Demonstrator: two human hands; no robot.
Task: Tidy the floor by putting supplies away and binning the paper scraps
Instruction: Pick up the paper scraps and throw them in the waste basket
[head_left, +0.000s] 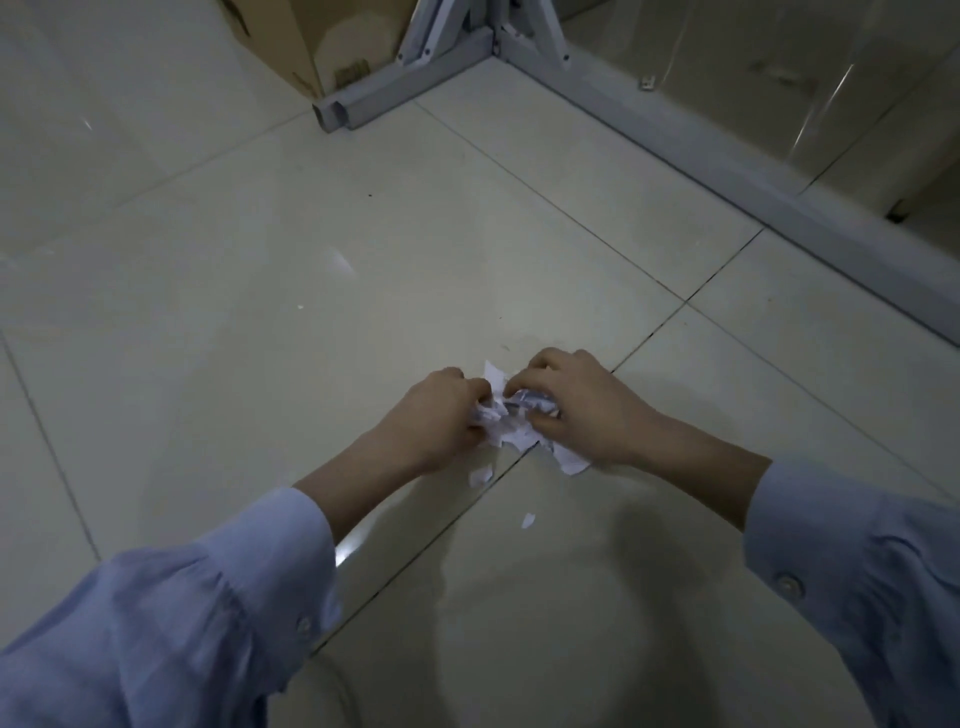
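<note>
A bunch of white torn paper scraps (511, 423) lies gathered on the pale tiled floor (260, 312) between both hands. My left hand (441, 415) presses in from the left with its fingers curled around the bunch. My right hand (582, 400) closes on it from the right, fingers bent over the top. One larger scrap (571, 460) sticks out below my right hand. Two small loose scraps lie nearer to me, one (480, 475) just under the bunch and another (528, 520) further down. No bin is in view.
A cardboard box (311, 41) stands at the top left of the floor. Beside it a grey metal frame foot (395, 88) ends in open tubes. A long grey metal rail (727, 171) runs diagonally down the right. A tiny white fleck (300, 307) lies far left.
</note>
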